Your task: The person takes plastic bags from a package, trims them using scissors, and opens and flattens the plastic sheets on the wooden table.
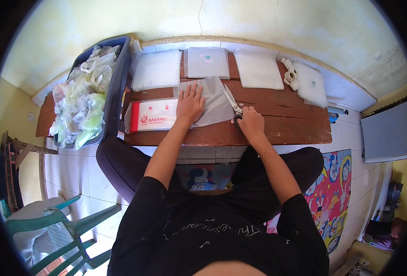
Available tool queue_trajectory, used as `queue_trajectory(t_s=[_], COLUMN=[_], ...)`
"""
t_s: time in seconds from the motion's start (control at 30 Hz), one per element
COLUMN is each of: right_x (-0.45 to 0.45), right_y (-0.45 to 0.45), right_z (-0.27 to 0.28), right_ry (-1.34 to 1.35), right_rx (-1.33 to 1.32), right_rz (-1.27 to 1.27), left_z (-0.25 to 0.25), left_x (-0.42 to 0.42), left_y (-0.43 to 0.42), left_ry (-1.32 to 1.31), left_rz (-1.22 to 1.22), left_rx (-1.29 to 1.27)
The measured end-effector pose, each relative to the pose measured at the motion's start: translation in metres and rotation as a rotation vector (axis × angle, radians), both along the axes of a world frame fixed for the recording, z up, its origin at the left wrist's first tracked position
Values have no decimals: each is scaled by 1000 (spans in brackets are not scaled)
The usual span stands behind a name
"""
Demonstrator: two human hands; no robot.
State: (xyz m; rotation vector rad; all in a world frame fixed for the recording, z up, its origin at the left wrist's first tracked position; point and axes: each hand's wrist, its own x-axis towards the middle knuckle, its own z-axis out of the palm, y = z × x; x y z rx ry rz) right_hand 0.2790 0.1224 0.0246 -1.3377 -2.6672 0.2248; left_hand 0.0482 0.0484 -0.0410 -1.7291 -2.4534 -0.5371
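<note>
My right hand [250,122] is closed around the dark handles of a pair of scissors [231,100]. The metal blades point up and to the left, beside the right edge of a clear plastic bag [216,102]. Fingers stretched out, my left hand [190,105] lies flat on that plastic bag. Just left of it is a red and white pack printed "BAWANG" [155,117], partly covered by my left hand and the clear plastic. Whether the blades touch the plastic I cannot tell.
On the wooden table [295,124], stacks of clear plastic bags [157,69] line the wall side. A beige cloth-like bundle [290,74] lies at the right. A dark bin [113,92] heaped with plastic bags stands left. A green chair [81,230] is at lower left.
</note>
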Motion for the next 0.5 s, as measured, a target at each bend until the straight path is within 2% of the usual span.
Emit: queue_trajectory(t_s=[0.5], right_x=[-29], right_y=[36], right_z=[4], right_ry=[-45], right_rx=[71], right_rz=[42], left_z=[3], left_x=[0], left_y=[0], left_ry=[-20], left_rz=[13], left_rx=[-61])
